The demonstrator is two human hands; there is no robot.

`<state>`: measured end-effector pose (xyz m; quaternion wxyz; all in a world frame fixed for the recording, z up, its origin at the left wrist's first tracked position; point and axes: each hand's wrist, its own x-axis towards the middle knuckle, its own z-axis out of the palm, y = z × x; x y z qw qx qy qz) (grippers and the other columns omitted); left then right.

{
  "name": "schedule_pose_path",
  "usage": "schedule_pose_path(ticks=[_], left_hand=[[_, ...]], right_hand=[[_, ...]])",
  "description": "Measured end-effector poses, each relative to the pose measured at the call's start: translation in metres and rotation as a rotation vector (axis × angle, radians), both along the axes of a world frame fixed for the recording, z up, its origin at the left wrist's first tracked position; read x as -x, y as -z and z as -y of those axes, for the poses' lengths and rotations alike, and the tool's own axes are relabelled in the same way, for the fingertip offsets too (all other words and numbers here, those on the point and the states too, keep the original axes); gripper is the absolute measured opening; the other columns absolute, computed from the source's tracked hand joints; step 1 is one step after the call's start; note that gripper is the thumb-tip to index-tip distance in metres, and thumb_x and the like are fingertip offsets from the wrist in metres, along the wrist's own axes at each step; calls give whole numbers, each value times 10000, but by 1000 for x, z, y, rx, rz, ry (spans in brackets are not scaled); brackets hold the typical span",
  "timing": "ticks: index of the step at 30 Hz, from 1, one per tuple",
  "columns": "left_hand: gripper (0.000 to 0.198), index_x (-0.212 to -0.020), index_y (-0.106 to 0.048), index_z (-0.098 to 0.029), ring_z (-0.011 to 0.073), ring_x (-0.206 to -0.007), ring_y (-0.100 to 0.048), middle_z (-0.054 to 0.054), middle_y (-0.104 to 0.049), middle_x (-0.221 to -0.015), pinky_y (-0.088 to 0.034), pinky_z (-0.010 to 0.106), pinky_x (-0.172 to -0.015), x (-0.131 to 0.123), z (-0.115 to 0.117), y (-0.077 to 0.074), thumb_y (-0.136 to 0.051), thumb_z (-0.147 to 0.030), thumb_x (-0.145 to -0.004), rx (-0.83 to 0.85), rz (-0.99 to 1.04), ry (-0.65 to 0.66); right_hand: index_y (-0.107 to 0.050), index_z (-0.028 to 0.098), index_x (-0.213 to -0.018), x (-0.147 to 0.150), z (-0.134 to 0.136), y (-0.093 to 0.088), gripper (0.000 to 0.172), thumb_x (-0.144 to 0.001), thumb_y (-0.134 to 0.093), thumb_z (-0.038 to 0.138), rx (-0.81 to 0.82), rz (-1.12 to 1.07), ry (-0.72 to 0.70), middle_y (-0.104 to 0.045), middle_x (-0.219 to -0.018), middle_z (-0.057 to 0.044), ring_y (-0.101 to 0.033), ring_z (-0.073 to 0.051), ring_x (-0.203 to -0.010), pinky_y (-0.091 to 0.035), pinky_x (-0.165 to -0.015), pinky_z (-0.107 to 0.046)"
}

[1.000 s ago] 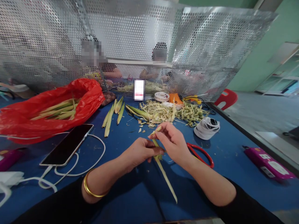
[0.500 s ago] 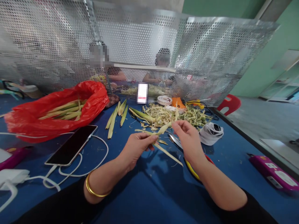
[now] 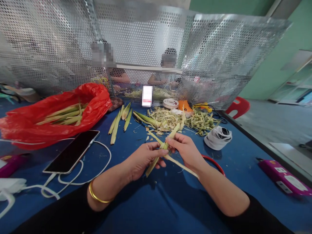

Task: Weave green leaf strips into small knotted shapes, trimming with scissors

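Both hands meet over the middle of the blue table, closed on crossed strips of pale green corn husk [image 3: 175, 130]. My left hand [image 3: 143, 157] pinches the strips where they cross, between thumb and fingers. Close beside it, my right hand [image 3: 182, 146] grips the folded part with thumb and forefinger. One long strip [image 3: 182, 166] sticks out toward the lower right, under the right hand; another end points down below the left fingers. Behind my right wrist shows a red handle [image 3: 215, 164], the rest of that tool being hidden.
Beyond the hands lies a heap of shredded husk [image 3: 167, 118]. Several loose husk leaves [image 3: 117, 126] lie left of it. A red plastic bag [image 3: 26, 120] holds more husks. Also around: a phone [image 3: 71, 152] with white cable, a white ribbon roll [image 3: 217, 138], a purple device [image 3: 282, 177], and a perforated screen [image 3: 146, 35].
My right hand has come down and left to meet the left hand. The husk strips have turned, one end now pointing down below the left fingers. The scissor blades are now hidden.
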<state>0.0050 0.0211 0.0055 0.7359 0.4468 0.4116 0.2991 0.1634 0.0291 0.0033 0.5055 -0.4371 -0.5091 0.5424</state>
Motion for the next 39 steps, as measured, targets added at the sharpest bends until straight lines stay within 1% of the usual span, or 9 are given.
schedule_pose_path(ticks=[7,11,15,19,22,26,31,36,39], left_hand=[[218,-808,-662,-140,82,-555,-589,20,-676,-704,-435,194,-539,0,-2,1,-735,-302,-681,-10,-26,-34],[157,-762,-673,-134,56,-477,-514,10,-663,-667,-336,181,-435,-1,-1,-1,-717,-264,-685,-57,-31,-11],[129,-706,-680,-126,31,-435,-438,6,-656,-634,-287,179,-419,-2,-1,-3,-718,-244,-671,-57,-66,-24],[175,-702,-680,-124,42,-442,-466,27,-677,-663,-303,182,-415,-2,-2,-2,-719,-293,-681,-50,-59,-16],[226,-690,-667,-124,65,-451,-509,34,-674,-631,-331,181,-409,-3,-1,-1,-727,-342,-677,-21,-79,-87],[239,-653,-652,-119,83,-465,-547,37,-666,-591,-389,188,-442,-5,0,0,-755,-334,-647,-30,-85,-231],[267,-740,-678,-128,108,-576,-621,59,-709,-698,-473,209,-562,0,-5,-1,-742,-378,-673,-58,-3,-342],[229,-819,-699,-122,157,-748,-671,97,-731,-870,-503,233,-673,4,-7,-5,-747,-290,-670,-68,105,-337],[169,-810,-705,-108,151,-735,-666,81,-730,-811,-505,235,-691,2,-5,-6,-722,-185,-661,-86,117,-360]], right_hand=[[-594,149,-620,-1,0,1,224,-668,-703,338,31,-81,94,-508,-504,50,-423,-79,-479,-328,-497,-226],[-593,155,-608,0,-1,1,221,-660,-702,339,15,-83,143,-492,-484,51,-417,-86,-471,-323,-490,-233],[-574,160,-575,1,-2,2,238,-653,-701,345,-2,-83,191,-481,-470,50,-404,-88,-458,-323,-483,-240],[-550,163,-548,2,-3,4,255,-661,-699,337,-14,-87,216,-478,-463,52,-404,-86,-460,-325,-484,-236],[-549,163,-550,2,-4,5,254,-676,-694,330,-36,-89,238,-485,-475,52,-418,-86,-476,-341,-501,-234],[-589,160,-650,1,-6,8,229,-667,-693,364,32,-118,196,-543,-554,36,-470,-95,-494,-374,-512,-242],[-595,169,-810,3,-5,11,246,-649,-684,333,87,-45,187,-591,-616,33,-532,-111,-518,-409,-532,-249],[-616,165,-688,9,4,7,64,-650,-635,214,133,104,-29,-606,-623,24,-542,-106,-544,-438,-601,-259],[-667,164,-760,13,10,4,107,-678,-628,220,120,104,-148,-656,-756,-10,-575,-130,-678,-453,-711,-278]])
